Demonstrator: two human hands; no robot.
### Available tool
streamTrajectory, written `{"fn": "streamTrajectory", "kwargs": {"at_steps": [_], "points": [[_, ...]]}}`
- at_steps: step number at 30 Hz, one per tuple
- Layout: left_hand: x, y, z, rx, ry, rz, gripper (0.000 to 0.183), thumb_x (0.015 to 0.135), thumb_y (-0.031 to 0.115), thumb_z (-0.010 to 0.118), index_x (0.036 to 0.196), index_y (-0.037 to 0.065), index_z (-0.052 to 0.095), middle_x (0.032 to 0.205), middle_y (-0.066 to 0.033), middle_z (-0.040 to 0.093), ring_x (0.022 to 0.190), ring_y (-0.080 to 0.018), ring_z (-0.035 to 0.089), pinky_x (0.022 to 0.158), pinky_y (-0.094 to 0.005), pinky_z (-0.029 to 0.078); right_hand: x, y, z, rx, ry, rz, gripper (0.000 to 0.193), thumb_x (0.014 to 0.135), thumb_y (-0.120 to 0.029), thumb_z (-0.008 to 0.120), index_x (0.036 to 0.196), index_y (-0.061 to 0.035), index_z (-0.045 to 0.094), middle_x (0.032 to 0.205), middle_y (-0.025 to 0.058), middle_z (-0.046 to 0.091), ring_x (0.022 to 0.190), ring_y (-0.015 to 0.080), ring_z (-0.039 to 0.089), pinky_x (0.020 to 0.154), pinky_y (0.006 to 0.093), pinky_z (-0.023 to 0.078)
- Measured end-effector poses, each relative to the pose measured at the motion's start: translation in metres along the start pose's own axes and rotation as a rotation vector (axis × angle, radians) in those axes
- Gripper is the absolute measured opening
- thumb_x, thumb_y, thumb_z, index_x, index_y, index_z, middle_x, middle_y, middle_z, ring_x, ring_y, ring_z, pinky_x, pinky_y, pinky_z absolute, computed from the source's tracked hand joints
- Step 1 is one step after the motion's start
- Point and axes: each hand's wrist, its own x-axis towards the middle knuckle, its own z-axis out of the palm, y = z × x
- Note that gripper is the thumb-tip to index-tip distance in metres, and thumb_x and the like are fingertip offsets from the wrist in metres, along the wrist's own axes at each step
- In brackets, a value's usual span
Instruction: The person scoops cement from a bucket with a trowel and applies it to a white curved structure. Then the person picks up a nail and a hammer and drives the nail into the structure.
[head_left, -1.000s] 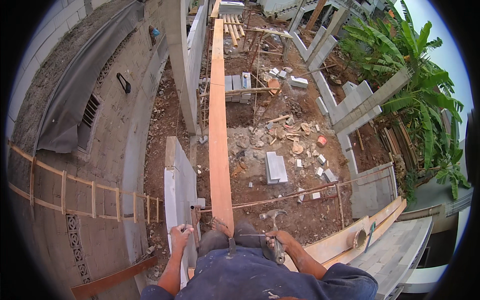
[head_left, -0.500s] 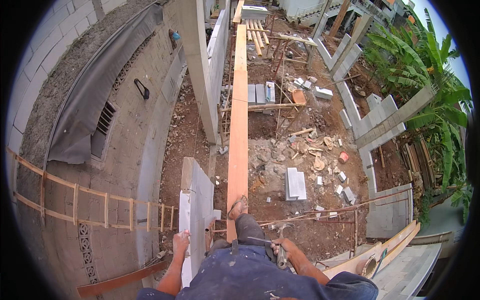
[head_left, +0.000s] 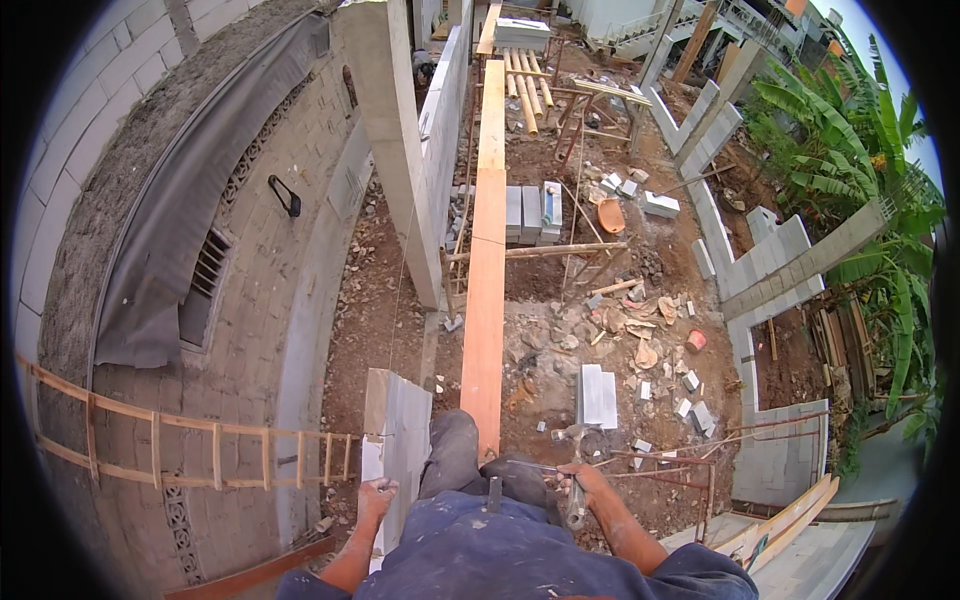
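Note:
My left hand (head_left: 375,502) is closed with curled fingers at the near end of a pale block wall (head_left: 405,425). Whether it grips the wall's edge or something small cannot be made out. My right hand (head_left: 590,482), in front of my right thigh, is wrapped round a hammer (head_left: 573,433) with its head pointing away from me. From the same hand a thin metal tool (head_left: 530,465) sticks out leftward; its kind is unclear. Beneath me a long wooden plank (head_left: 484,320) runs straight ahead, and my legs are over its near end.
Well below lies rubble ground with loose white blocks (head_left: 597,397) and a red bucket (head_left: 696,341). Wooden poles (head_left: 540,250) cross under the plank. A concrete column (head_left: 395,150) rises left of it. A wooden ladder (head_left: 215,455) spans the left side; rusty metal bars (head_left: 708,490) stand at right.
I have moved forward along the plank; my left knee now shows raised, and the sandalled foot is out of sight. Both hands have shifted slightly with me, the right still holding the hammer.

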Motion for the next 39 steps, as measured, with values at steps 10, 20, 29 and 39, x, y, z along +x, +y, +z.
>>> {"fn": "streamTrajectory", "kwargs": {"at_steps": [10,20,29,39], "points": [[0.174,0.092,0.007,0.076,0.038,-0.207,0.036,0.081,0.035,0.073,0.074,0.000,0.070,0.067,-0.0126,0.066,0.054,-0.0178,0.063,0.056,-0.0340,0.049,0.076,-0.147,0.028,-0.086,0.107,0.022,0.006,0.087,-0.007,0.060,0.089,-0.0014,0.061,0.064,0.0040,0.058,0.047,0.0110,0.051,0.041,0.0278,0.046],[0.323,0.273,0.012,0.017,-0.116,0.123,0.036,0.098,0.034,0.049,0.106,0.003,0.065,0.085,-0.0210,0.067,0.083,-0.0373,0.067,0.074,-0.0447,0.050,0.102,-0.272,0.127,-0.258,0.086,0.032,0.013,0.087,-0.010,0.064,0.079,-0.0002,0.063,0.063,0.0042,0.058,0.047,0.0112,0.051,0.041,0.0262,0.044],[0.405,0.428,0.065,0.131,-0.544,0.604,0.038,0.099,0.024,0.047,0.133,0.005,0.050,0.118,-0.0212,0.059,0.110,-0.0395,0.057,0.093,-0.0463,0.045,0.158,-0.371,0.190,-0.344,-0.028,0.058,0.012,0.087,-0.010,0.066,0.080,0.0000,0.063,0.065,0.0039,0.058,0.048,0.0100,0.051,0.043,0.0256,0.044],[0.529,0.496,0.098,0.061,-0.737,0.468,0.038,0.100,0.020,0.044,0.132,0.001,0.053,0.108,-0.0209,0.067,0.101,-0.0376,0.063,0.089,-0.0421,0.048,0.203,-0.523,0.265,-0.446,-0.087,-0.090,0.014,0.085,-0.014,0.066,0.081,-0.0016,0.066,0.064,0.0040,0.060,0.049,0.0103,0.052,0.042,0.0254,0.042]]}}
